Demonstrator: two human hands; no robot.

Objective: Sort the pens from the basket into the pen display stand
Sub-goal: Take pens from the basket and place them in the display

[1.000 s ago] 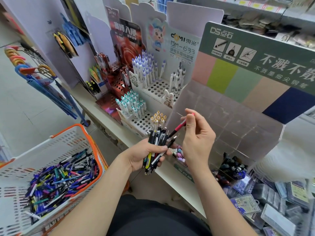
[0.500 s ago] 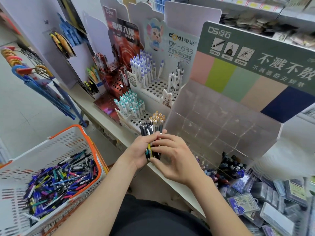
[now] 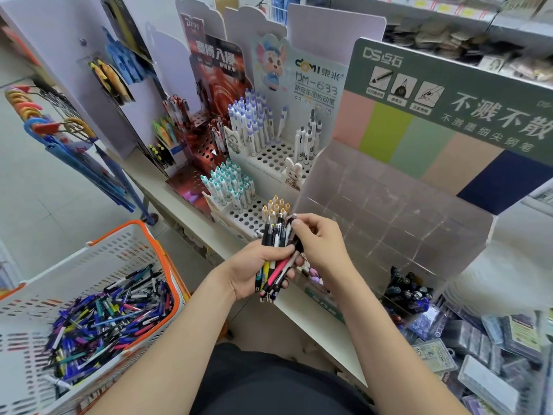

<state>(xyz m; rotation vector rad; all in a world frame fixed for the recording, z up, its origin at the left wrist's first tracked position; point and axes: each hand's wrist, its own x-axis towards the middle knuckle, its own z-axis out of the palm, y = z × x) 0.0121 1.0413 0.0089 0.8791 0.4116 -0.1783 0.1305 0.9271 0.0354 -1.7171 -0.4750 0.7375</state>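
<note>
1. Pens (image 3: 104, 319) are heaped loose in the basket (image 3: 163, 259) at the far left. So many are left there that most of the sorting is judged still to be done.
2. A bundle of pens (image 3: 273, 244) is gripped upright in the left hand (image 3: 251, 274), fingers curled round it, above the worktop (image 3: 323, 324) edge. This grip is unchanged from a second ago.
3. The right hand (image 3: 321, 247) was raised with a red pen a second ago and is now brought back to the bundle. A dark pen (image 3: 295, 242) near the bundle's top is pinched between thumb and fingertips. Whether the red pen was placed cannot be told, though a pink pen (image 3: 278, 271) is seen in the bundle.
4. The clear pen display stand (image 3: 389, 205) is seen at the right, with dark pens (image 3: 407, 292) in a lower front compartment. The pinched pen is judged to be the next one drawn out for sorting.
</note>
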